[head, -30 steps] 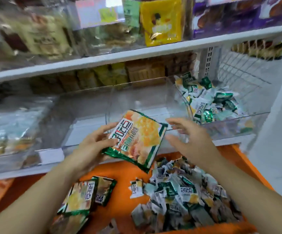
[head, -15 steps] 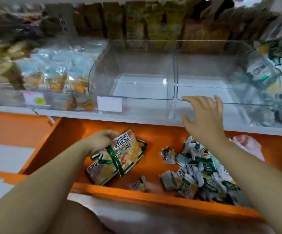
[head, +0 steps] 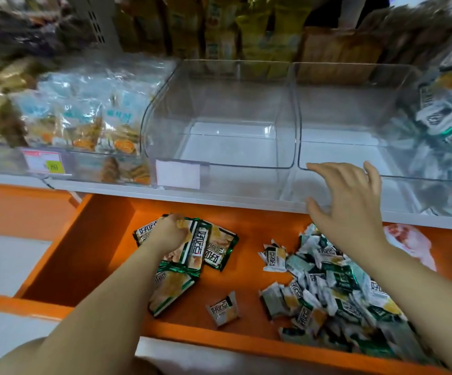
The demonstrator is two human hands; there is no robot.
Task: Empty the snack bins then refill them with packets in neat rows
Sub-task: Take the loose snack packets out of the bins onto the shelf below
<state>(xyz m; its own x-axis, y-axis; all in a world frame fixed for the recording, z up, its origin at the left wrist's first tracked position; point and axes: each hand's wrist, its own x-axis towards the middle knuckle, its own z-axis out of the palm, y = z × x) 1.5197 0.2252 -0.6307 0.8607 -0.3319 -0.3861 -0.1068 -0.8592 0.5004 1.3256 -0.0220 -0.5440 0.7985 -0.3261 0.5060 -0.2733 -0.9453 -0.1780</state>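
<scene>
Refilling stage, head view. Two empty clear acrylic bins, the left bin [head: 219,87] and the right bin [head: 354,85], are set side by side at the front edge of the white shelf [head: 219,194]. Below it, the orange open tray [head: 105,239] carries the stock. Large flat green-edged foil packets [head: 211,247] are stacked loosely toward its left side. A heap of small green-and-white wrapped packets [head: 335,282] is piled toward its right front corner, and one stray small packet [head: 223,308] is seen near the front edge between them. The left hand [head: 169,232] is laid on the flat packets with fingers curled over the topmost ones, apparently gripping them. The right hand [head: 350,201] is held wide, fingers spread and holding nothing, at the front rim of the right bin; contact with the rim cannot be confirmed. The emptying is judged complete and the filling not yet begun. For a neat row, the flat packets are best lifted as a squared stack, turned to one orientation, and stood from a back corner of the bin forward, the bin being steadied by the free hand.
</scene>
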